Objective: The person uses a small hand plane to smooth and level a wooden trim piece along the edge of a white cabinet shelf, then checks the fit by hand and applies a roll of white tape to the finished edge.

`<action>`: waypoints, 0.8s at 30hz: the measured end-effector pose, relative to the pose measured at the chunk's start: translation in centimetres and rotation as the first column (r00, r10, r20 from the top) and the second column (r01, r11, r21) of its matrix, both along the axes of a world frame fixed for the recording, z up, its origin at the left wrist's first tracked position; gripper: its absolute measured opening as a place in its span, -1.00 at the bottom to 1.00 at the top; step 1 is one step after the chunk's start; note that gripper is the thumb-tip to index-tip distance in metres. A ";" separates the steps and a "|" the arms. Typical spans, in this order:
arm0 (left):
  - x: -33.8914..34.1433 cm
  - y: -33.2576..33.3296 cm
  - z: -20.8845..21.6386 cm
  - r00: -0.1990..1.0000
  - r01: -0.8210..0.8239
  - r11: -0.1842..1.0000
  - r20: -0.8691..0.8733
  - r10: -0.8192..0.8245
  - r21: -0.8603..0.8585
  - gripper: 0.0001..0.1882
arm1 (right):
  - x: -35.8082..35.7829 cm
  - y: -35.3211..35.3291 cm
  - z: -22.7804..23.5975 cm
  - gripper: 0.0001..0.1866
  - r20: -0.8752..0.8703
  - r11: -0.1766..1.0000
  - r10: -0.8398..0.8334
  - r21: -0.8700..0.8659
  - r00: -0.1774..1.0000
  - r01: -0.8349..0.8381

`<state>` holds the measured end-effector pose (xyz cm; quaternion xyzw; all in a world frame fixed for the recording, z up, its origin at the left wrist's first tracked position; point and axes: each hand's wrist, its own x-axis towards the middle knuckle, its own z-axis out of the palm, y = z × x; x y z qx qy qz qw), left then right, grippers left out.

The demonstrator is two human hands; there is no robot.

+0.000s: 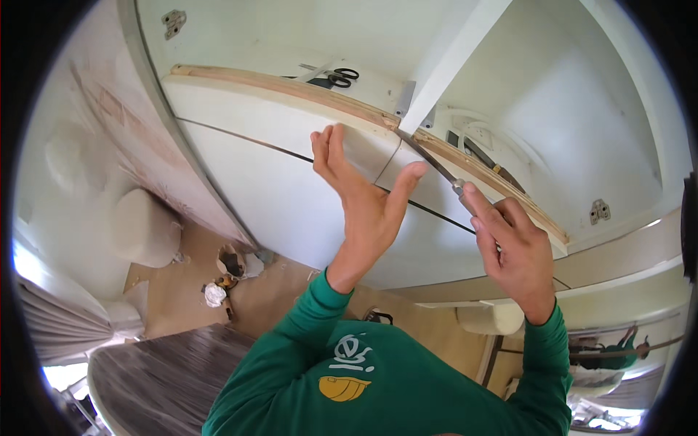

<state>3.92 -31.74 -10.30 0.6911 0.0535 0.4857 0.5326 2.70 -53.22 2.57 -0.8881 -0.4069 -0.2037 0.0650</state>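
Observation:
My right hand [518, 251] is closed round the handle of a hand tool with a long narrow steel blade [432, 161]; I cannot tell whether it is a file or a chisel. Its tip meets the bare wood strip [305, 90] along the cabinet's front edge, beside the white upright divider [458, 58]. My left hand [363, 196] holds nothing, thumb spread from the bent fingers. Those fingers are over the white front panel [251, 116], just below the wood; whether they touch it is unclear. Dark seams cross the panel.
Black-handled scissors [342, 77] lie inside the left compartment. A dark hand tool [491, 161] rests in the right one. Metal hinges [174, 24] sit on the cabinet walls. Below left, a power tool [222, 291] and debris lie on the floor, near a plastic-covered piece of furniture [174, 378].

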 end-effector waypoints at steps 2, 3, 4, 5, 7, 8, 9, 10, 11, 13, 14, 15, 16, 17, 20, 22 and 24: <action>1.1 -0.9 0.3 1.000 -0.027 0.998 -0.006 0.027 -0.062 0.45 | 0.6 0.0 0.0 -0.29 0.009 1.000 0.021 -0.015 1.000 -0.021; 1.5 -1.2 0.2 0.998 -0.056 0.996 0.004 0.057 -0.066 0.46 | 0.9 -0.2 -0.1 -0.29 0.008 0.999 0.034 -0.024 0.999 -0.034; 1.9 -1.6 -0.1 0.997 -0.077 0.995 0.007 0.077 -0.068 0.47 | 1.0 -0.4 -0.3 -0.28 0.000 0.999 0.038 -0.031 0.999 -0.038; 2.3 -1.9 -0.3 0.995 -0.098 0.993 0.010 0.098 -0.071 0.47 | 1.1 -0.3 -0.3 -0.28 -0.003 0.998 0.051 -0.025 0.999 -0.051; 2.6 -2.0 -0.2 0.994 -0.098 0.991 0.032 0.101 -0.089 0.48 | 1.1 0.1 -0.3 -0.27 -0.013 0.997 0.077 -0.011 0.997 -0.077; 2.6 -2.1 -0.2 0.994 -0.098 0.990 0.040 0.102 -0.097 0.48 | 1.2 -0.1 -0.1 -0.26 -0.010 0.996 0.073 -0.042 0.997 -0.073; 2.6 -2.3 -0.1 0.994 -0.096 0.990 0.039 0.101 -0.106 0.48 | 1.1 -0.3 0.1 -0.26 -0.005 0.995 0.069 -0.072 0.998 -0.069; 2.5 -2.3 -0.1 0.994 -0.099 0.989 0.036 0.103 -0.109 0.48 | 1.1 -0.5 0.2 -0.25 -0.003 0.993 0.068 -0.095 0.998 -0.068; 2.4 -2.4 -0.1 0.994 -0.101 0.989 0.033 0.105 -0.111 0.48 | 0.8 -0.4 0.2 -0.25 -0.002 0.993 0.068 -0.095 0.998 -0.068; 2.1 -2.4 0.0 0.995 -0.092 0.987 0.011 0.094 -0.131 0.49 | 0.0 0.2 0.1 -0.26 0.001 0.994 0.062 -0.093 0.998 -0.062; 2.0 -2.3 0.1 0.996 -0.085 0.987 0.000 0.085 -0.139 0.49 | -0.1 0.3 0.0 -0.26 0.004 0.995 0.056 -0.087 0.998 -0.055; 1.9 -2.2 0.3 0.997 -0.079 0.989 -0.003 0.079 -0.127 0.49 | -0.2 0.4 -0.1 -0.26 0.007 0.995 0.048 -0.082 0.999 -0.048; 1.8 -2.2 0.5 0.998 -0.070 0.991 -0.008 0.069 -0.115 0.49 | -0.3 0.3 -0.2 -0.26 0.008 0.996 0.037 -0.078 0.999 -0.036; 1.8 -2.2 0.5 0.998 -0.059 0.993 -0.014 0.058 -0.103 0.48 | -0.4 0.2 -0.3 -0.26 -0.005 0.996 0.032 -0.085 0.999 -0.032; 1.8 -2.2 0.1 0.996 -0.088 0.993 -0.018 0.087 -0.076 0.46 | 0.0 -0.3 -0.2 -0.27 -0.014 0.995 0.045 -0.091 0.999 -0.046; 1.9 -2.2 0.4 0.997 -0.074 0.993 0.000 0.074 -0.095 0.45 | 1.1 0.1 -0.1 -0.27 0.011 0.993 0.099 -0.065 0.995 -0.099; 1.9 -2.2 0.5 0.997 -0.079 0.994 -0.016 0.078 -0.070 0.44 | 0.6 -0.7 0.0 -0.28 -0.015 0.995 0.066 -0.080 0.998 -0.066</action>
